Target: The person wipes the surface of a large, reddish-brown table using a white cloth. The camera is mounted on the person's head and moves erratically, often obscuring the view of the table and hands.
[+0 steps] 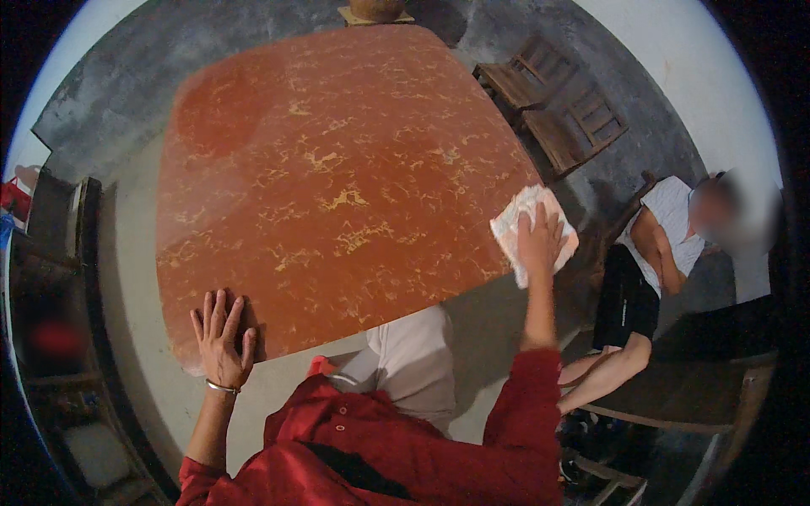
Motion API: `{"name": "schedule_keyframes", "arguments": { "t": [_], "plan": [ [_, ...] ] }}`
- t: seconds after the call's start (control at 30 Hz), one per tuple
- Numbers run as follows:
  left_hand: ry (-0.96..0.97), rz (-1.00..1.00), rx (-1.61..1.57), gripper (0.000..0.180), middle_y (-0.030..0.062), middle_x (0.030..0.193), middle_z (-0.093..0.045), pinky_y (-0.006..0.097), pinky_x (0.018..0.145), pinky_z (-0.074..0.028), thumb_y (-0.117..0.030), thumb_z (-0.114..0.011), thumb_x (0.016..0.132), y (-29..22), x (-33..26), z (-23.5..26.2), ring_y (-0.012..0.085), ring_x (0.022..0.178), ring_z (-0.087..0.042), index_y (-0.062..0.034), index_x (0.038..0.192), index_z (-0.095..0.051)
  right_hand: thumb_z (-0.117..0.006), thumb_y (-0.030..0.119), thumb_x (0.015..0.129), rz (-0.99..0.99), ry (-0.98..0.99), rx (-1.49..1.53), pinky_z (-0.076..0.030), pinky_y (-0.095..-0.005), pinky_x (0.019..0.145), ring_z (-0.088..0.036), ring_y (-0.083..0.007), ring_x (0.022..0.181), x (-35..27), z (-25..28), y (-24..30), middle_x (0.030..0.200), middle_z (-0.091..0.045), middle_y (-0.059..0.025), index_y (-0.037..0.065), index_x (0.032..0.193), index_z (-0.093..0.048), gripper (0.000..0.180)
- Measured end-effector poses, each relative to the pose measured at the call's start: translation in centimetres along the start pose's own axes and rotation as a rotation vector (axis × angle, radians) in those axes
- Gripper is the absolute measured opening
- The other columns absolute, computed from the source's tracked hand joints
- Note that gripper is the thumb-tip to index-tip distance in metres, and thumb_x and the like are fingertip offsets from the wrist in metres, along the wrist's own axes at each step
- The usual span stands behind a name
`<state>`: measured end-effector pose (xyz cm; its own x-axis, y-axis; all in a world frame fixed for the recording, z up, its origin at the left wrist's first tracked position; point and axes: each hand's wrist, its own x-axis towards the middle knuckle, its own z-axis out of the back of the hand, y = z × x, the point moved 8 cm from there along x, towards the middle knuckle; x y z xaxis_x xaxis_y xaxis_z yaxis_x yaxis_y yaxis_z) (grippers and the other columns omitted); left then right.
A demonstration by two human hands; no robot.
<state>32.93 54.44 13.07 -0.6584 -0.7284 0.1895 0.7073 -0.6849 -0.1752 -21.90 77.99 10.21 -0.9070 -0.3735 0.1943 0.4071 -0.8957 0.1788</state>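
In front of me stands a table with a glossy red-brown top (337,202) streaked in yellow. My left hand (224,337) lies flat on its near left corner, fingers spread, a bracelet at the wrist. At the right edge, my right hand (540,240) presses on a white and pale pink cloth (510,223). The fingers rest over the cloth, which partly hangs past the table's edge. What lies under the palm is hidden.
Two wooden chairs (561,139) stand beyond the table's right side. A seated person (662,236) in a white top and black shorts is to my right. Dark wooden shelving (84,253) runs along the left. A round brown pot (377,10) sits past the far edge.
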Motion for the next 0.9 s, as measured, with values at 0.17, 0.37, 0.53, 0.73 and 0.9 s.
{"name": "schedule_keyframes", "arguments": {
  "t": [0.17,0.37,0.53,0.73,0.9],
  "plan": [
    [0.001,-0.001,-0.004,0.049,0.0151,0.151,-0.040,0.058,0.118,-0.010,-0.031,-0.055,0.092,-0.1,-0.3,-0.3,0.0376,0.144,-0.028,-0.0130,0.137,-0.056,-0.049,0.049,0.095,0.273,-0.051,0.045,-0.016,-0.0559,0.117,-0.028,-0.0429,0.141,-8.5,0.4,8.6,0.152,-0.035,-0.0215,0.018,0.146,-0.044,0.060],
    [-0.011,-0.001,0.006,0.049,0.0149,0.152,-0.040,0.058,0.118,-0.010,-0.030,-0.056,0.091,0.3,0.0,-0.3,0.0370,0.144,-0.028,-0.0138,0.137,-0.056,-0.060,0.043,0.090,0.822,0.043,0.305,-0.022,-0.0569,0.114,-0.034,-0.0417,0.138,-8.9,0.5,21.0,0.149,-0.040,-0.0180,0.015,0.138,-0.054,0.055],
    [-0.012,-0.002,-0.013,0.049,0.0149,0.152,-0.039,0.057,0.118,-0.010,-0.030,-0.057,0.090,0.3,0.5,-0.1,0.0367,0.145,-0.028,-0.0140,0.137,-0.056,-0.062,0.041,0.088,0.720,-0.118,0.364,-0.028,-0.0545,0.111,-0.041,-0.0334,0.133,2.3,-1.3,14.8,0.146,-0.046,-0.0038,0.020,0.126,-0.064,0.043],
    [-0.015,0.004,-0.007,0.049,0.0153,0.151,-0.040,0.058,0.118,-0.010,-0.030,-0.056,0.091,0.3,-0.1,-0.4,0.0371,0.144,-0.028,-0.0134,0.137,-0.056,-0.042,0.055,0.095,-0.065,0.064,0.006,-0.015,-0.0625,0.114,-0.024,-0.0482,0.141,2.1,0.1,0.6,0.156,-0.030,-0.0165,0.023,0.148,-0.040,0.062],
    [-0.005,0.005,0.003,0.048,0.0151,0.151,-0.040,0.057,0.118,-0.009,-0.030,-0.055,0.091,-0.2,-0.1,-0.2,0.0367,0.145,-0.028,-0.0129,0.137,-0.056,-0.043,0.054,0.095,0.046,0.041,-0.001,-0.007,-0.0624,0.116,-0.018,-0.0535,0.142,-6.5,0.3,4.1,0.157,-0.027,-0.0204,0.022,0.148,-0.040,0.063]
  ]
}}
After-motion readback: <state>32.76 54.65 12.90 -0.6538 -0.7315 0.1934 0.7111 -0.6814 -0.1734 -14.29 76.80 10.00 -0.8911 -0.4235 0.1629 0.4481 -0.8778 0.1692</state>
